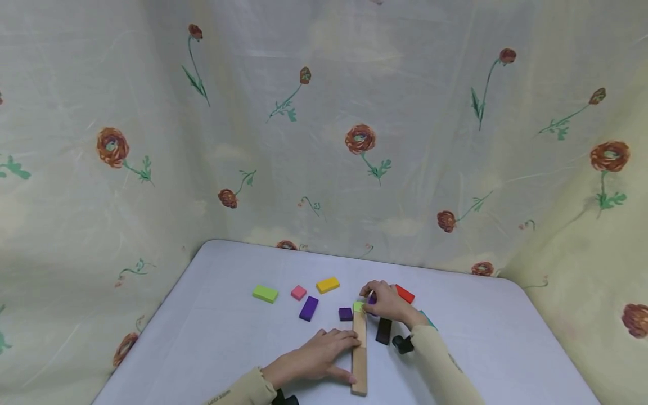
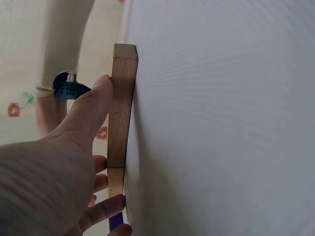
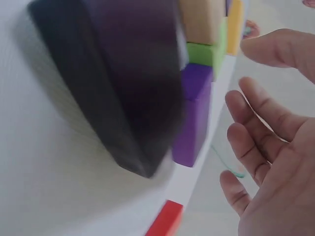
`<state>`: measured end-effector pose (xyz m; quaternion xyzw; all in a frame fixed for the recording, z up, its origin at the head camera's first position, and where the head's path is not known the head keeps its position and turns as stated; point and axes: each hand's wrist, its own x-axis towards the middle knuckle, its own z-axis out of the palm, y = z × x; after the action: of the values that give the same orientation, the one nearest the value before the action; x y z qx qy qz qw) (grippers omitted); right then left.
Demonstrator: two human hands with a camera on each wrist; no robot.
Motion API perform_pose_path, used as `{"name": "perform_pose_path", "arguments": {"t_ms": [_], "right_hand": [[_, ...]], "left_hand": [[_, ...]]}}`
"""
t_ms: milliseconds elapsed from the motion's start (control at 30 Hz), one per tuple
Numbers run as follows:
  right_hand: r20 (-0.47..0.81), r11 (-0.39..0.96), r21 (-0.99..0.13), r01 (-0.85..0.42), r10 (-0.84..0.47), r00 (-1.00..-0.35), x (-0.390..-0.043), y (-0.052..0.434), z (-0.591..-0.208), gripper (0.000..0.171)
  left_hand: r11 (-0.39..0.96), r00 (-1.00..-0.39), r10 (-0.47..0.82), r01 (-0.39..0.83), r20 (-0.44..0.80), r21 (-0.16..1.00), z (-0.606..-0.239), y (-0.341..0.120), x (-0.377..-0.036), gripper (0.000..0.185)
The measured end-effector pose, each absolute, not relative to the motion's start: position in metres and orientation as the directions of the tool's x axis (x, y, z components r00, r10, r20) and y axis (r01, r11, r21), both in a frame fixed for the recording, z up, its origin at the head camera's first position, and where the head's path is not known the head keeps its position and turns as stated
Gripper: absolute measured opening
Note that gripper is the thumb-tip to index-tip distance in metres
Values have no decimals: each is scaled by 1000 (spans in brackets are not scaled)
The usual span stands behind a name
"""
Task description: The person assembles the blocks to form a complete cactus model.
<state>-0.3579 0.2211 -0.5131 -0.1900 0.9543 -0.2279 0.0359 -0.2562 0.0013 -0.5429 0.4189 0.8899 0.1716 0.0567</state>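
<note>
Two bare-wood blocks lie end to end in a line, the near block (image 1: 359, 371) and the far block (image 1: 359, 329). A light-green block (image 1: 358, 306) continues the line at its far end. My left hand (image 1: 324, 355) rests along the row, its thumb against the near block and its fingertips around the seam between the two. Over the far end hovers my right hand (image 1: 388, 304), fingers loosely spread and holding nothing. Beside the green block, partly hidden under that hand, is a purple block (image 3: 192, 118). A small dark-purple block (image 1: 345, 314) sits left of the row.
Right of the row lies a black block (image 1: 383, 331), with a red block (image 1: 405, 293) and a teal block (image 1: 429, 319) beyond. To the left are a lime-green block (image 1: 265, 293), a pink block (image 1: 298, 292), a yellow block (image 1: 328, 284) and another purple block (image 1: 309, 309).
</note>
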Motion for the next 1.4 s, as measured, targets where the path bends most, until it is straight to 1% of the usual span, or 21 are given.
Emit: {"name": "perform_pose_path", "arguments": {"t_ms": [233,400,500,667,767,867,967,1067,1233,1333,1400], "right_hand": [[94,803,-490,-340,-339,-936,-342,229,-498,37],[92,813,-477,-334,-332,-939,-330,240,-495,48],[64,831,-442,-338,-347,-936,-321,247,-497,56],[-24,867,-396,-303,-339,-940,-310,258,-503,71],[-49,880,-375,-291,-332,-942,-306,263,-509,76],[-45,885,-354,-302,-339,-940,-302,267,-517,73],[-39,897,-317,-309,-338,-940,-302,266,-524,66],[-36,903,-304,-304,-330,-943,-302,264,-527,61],[-45,912,-295,-285,-311,-949,-304,261,-527,58],[-49,925,-287,-249,-274,-961,-306,261,-528,56],[-30,944,-261,-201,-216,-976,-306,259,-529,60]], "left_hand": [[591,-643,763,735,64,333,-544,1,-256,77],[594,-648,759,726,56,347,-543,1,-256,76],[594,-649,759,724,52,351,-542,1,-255,76],[601,-657,753,711,41,366,-542,2,-255,77],[603,-661,749,708,43,369,-543,2,-256,77],[603,-660,750,709,44,366,-544,2,-256,77],[603,-660,751,705,36,373,-544,2,-255,77],[603,-661,750,699,25,386,-542,2,-254,76],[601,-660,751,698,23,390,-541,2,-254,75],[599,-657,753,705,31,379,-541,2,-254,75],[597,-655,755,709,37,376,-541,2,-254,75]]}}
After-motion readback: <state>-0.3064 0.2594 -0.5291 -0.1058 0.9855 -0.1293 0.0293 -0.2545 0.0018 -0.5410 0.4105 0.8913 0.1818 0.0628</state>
